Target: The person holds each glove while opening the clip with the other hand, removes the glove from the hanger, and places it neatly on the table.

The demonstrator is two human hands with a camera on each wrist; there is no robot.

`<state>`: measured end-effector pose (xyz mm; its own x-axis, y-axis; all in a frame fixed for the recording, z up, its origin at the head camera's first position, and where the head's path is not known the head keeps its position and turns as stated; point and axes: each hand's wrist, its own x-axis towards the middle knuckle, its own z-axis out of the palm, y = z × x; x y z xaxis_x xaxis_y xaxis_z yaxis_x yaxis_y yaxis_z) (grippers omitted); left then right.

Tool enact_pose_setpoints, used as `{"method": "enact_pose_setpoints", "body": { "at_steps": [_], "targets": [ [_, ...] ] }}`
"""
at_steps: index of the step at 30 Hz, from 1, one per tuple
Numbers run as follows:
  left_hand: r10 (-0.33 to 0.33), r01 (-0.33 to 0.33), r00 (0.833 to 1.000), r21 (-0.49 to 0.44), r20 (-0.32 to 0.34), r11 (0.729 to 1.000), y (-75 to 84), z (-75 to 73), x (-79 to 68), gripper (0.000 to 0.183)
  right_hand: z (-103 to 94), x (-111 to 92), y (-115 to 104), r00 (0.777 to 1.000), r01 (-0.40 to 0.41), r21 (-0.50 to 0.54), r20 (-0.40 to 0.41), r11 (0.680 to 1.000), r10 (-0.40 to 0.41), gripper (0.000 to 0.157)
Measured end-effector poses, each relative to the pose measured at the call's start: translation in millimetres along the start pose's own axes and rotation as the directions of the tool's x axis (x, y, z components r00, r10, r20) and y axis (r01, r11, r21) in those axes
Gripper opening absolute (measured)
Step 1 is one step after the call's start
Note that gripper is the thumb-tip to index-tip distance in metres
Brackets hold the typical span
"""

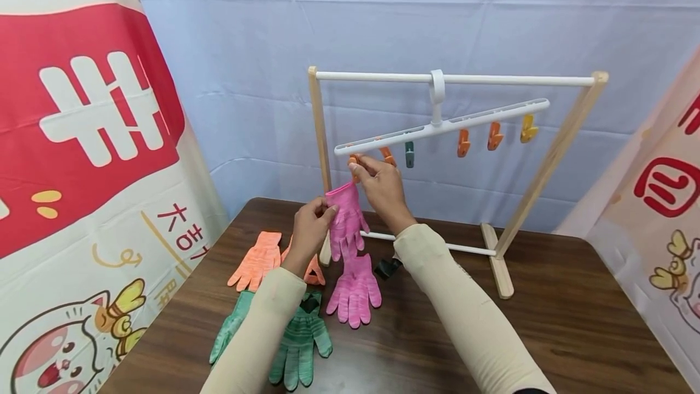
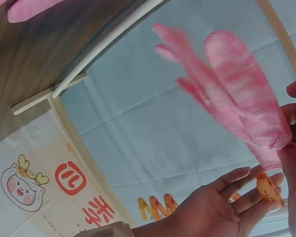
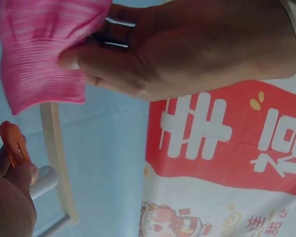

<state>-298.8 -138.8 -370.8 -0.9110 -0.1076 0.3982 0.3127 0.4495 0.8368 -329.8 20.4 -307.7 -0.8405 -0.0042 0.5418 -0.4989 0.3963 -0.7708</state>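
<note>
My left hand pinches a pink knit glove near its cuff, and the glove hangs fingers down. In the right wrist view the cuff points toward an orange clip, with a gap between them. My right hand pinches this clip between thumb and fingers at the low left end of the white hanger. The left wrist view also has the clip in the right hand, below the glove.
The hanger tilts on a rack's top bar. Along it hang orange clips, a green clip and a yellow clip. On the table lie another pink glove, orange gloves, green gloves and a black item.
</note>
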Motion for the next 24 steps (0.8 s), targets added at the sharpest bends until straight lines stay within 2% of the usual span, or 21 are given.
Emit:
{"method": "enact_pose_setpoints", "body": {
  "at_steps": [3,7,11,24],
  "targets": [
    [-0.001,0.000,1.000,0.011,0.004,1.000,-4.1,-2.3,-2.4,0.014,0.5,-0.6,-0.2,1.000,-0.017,0.012,0.015,1.000,0.017,0.036],
    [0.011,-0.012,0.999,0.009,0.050,1.000,-8.4,-2.3,-3.6,0.015,1.1,-1.3,0.9,0.998,-0.041,-0.011,0.039,0.999,0.042,0.044],
    [-0.009,0.011,0.997,-0.017,0.082,1.000,-9.8,-1.4,-5.8,0.014,2.1,-1.4,1.3,0.998,-0.046,-0.031,0.051,0.998,0.048,0.048],
    [-0.039,0.040,0.992,-0.007,0.117,0.999,-11.9,0.0,-10.6,0.012,3.3,-2.7,1.3,0.998,-0.037,0.021,0.049,0.999,0.036,0.043]
  ]
}}
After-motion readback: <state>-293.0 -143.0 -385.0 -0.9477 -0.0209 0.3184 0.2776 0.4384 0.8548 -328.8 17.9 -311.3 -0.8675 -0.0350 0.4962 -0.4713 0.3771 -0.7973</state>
